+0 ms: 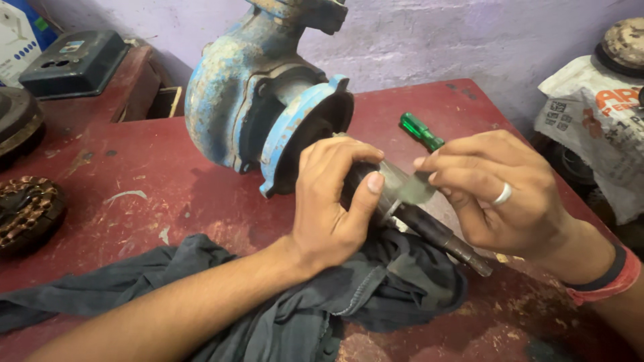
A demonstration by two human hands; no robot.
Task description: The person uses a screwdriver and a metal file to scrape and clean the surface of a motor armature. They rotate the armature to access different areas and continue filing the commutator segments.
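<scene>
Gripping a dark rotor (359,184) at the mouth of the blue pump (268,100), the left hand (329,201) wraps round it; the right hand (493,191), at 3 o'clock, pinches a grey strip (412,191) against the shaft (443,238), above a dark cloth (282,308); green screwdriver (421,131) at 12 o'clock on the red table (161,174)

The pump housing (248,94) is cast metal under chipped, dull blue paint; the shaft (443,238) is dark, greasy metal, matt and rough. The table (168,181) wears scuffed, flaking red paint. The rag (302,302) is soft grey cloth, the screwdriver handle (421,131) glossy green plastic, the ring (503,194) shiny metal
</scene>
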